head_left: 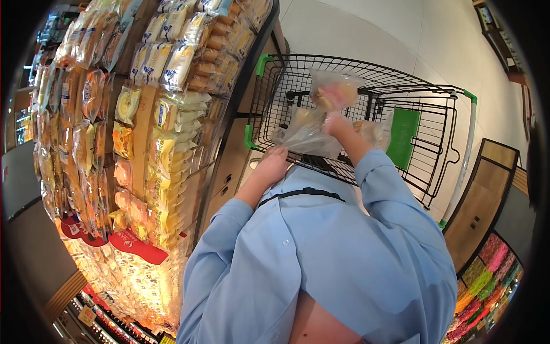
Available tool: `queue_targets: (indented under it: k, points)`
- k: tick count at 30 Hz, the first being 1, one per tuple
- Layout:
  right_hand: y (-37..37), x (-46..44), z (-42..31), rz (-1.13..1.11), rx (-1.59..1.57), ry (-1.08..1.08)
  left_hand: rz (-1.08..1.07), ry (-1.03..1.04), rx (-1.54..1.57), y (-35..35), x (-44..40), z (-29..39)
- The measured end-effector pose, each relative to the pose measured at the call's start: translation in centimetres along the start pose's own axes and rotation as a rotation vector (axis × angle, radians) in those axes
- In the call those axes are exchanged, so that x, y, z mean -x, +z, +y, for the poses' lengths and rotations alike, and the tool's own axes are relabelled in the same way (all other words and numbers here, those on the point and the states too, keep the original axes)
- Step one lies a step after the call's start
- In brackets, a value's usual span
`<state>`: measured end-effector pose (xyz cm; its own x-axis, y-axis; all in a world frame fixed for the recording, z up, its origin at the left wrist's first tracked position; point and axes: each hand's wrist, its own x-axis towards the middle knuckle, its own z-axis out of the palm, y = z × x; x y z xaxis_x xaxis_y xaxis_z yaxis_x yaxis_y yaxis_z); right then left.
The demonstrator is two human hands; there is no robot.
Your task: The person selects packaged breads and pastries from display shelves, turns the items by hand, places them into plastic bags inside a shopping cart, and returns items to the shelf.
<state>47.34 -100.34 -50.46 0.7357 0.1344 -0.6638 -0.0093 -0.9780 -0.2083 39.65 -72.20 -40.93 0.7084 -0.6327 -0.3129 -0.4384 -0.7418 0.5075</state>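
My left hand (274,164) is closed at the near rim of a black wire shopping cart (435,97), its fingers on the edge of a clear plastic bag (312,137). Inside the cart, my right hand (338,125) is closed around the upper part of the plastic, its fingertips partly hidden. Just beyond it is a clear bag with pink and yellow items (337,94). Another clear bag (375,133) lies to the right of my right wrist, beside the cart's green panel (404,137).
A tall shelf of packaged breads and cakes (154,114) stands close on the left. Wooden cabinets (484,189) and a display of colourful packets (484,281) are on the right. Pale floor tiles (355,28) lie beyond the cart.
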Motion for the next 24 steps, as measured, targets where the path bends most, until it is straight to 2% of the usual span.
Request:
queue_targets:
  k: [1,3,4,6,7,9,10,12,13,15,19,21,22,24]
  points:
    - [0.0,0.7,-0.2,0.006,0.003,0.006,0.005,0.007,0.0,0.9,0.0,-0.6]
    - [0.5,2.5,-0.8,0.324,-0.233,-0.122,0.055,-0.037,-0.003,2.2,0.2,-1.7]
    - [0.1,3.4,-1.0,0.329,-0.231,-0.121,0.059,-0.033,-0.004,1.5,0.3,-1.2]
    - [-0.7,5.0,-0.9,0.121,-0.556,-0.184,0.093,-0.111,0.079,0.1,0.6,-0.2]
    - [-0.3,5.6,-0.7,0.127,-0.552,-0.184,0.099,-0.107,0.078,-0.4,0.9,0.1]
    - [0.1,7.0,-0.3,0.0,-1.17,-0.212,0.164,-0.193,0.317,-1.5,1.4,0.8]
    - [-1.0,8.4,-0.7,0.004,-1.161,-0.218,0.174,-0.192,0.318,-2.1,1.6,1.1]
    - [-3.7,11.1,-1.4,-0.056,-1.593,-0.235,0.155,-0.342,0.69,-3.1,2.0,1.8]
    - [-4.7,11.9,-1.5,-0.055,-1.581,-0.243,0.169,-0.339,0.693,-3.5,2.1,2.2]
    - [-6.3,13.0,-1.5,-0.249,-1.828,-0.401,0.17,-0.367,1.201,-4.5,2.4,3.1]
    - [-8.5,14.0,-4.4,-0.333,-1.908,-0.576,0.075,-0.295,1.407,-8.3,3.1,5.6]
    - [-9.0,14.2,-6.9,-0.307,-1.921,-0.497,0.027,-0.461,1.362,-9.2,3.5,5.8]
    - [-8.7,13.8,-7.9,-0.245,-1.836,-0.422,0.045,-0.461,1.366,-9.6,3.8,5.8]
    - [-8.5,13.1,-8.8,-0.264,-1.728,-0.368,0.136,-0.471,1.2,-10.2,4.7,5.8]
